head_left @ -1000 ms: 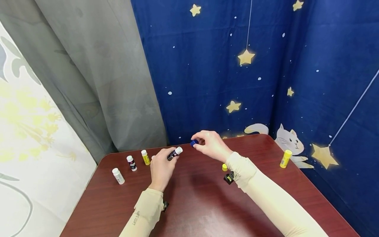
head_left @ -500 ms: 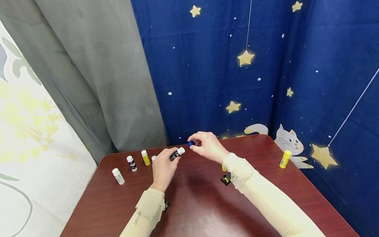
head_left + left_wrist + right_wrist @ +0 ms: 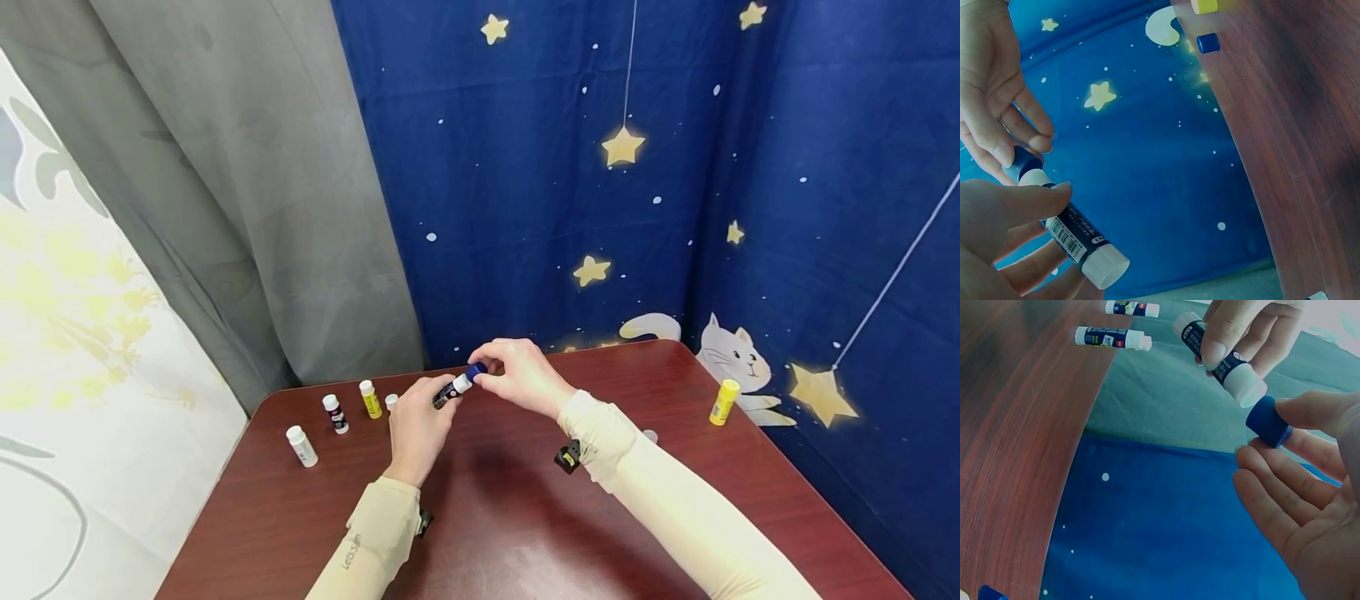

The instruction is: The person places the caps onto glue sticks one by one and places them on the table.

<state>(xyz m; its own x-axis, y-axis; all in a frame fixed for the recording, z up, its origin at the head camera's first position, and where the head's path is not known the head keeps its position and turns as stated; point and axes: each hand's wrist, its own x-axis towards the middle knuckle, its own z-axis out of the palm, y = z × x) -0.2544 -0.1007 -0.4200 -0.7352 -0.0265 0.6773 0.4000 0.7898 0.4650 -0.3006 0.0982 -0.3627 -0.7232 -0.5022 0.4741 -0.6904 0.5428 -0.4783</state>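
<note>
My left hand (image 3: 420, 425) grips a glue stick (image 3: 450, 392) with a dark label and white ends, held tilted above the table near its far edge. A barcode shows on its side in the left wrist view. My right hand (image 3: 525, 379) pinches a small blue cap (image 3: 476, 372) between thumb and fingers, the other fingers loosely extended below it in the right wrist view. The cap is lined up with the white end of the glue stick and meets its tip. Part of the stick's label is hidden behind the left thumb and fingers.
On the left of the table (image 3: 487, 517) stand uncapped glue sticks, one white (image 3: 302, 447), one dark-labelled (image 3: 336, 414) and one yellow (image 3: 371, 399). A yellow capped stick (image 3: 723, 402) stands at the right edge. Another blue cap (image 3: 1208, 43) lies beside a yellow cap (image 3: 1204, 5).
My right hand has moved left and slightly down with the blue cap, closing the gap to the glue stick. My left hand has shifted slightly right, still gripping the stick.
</note>
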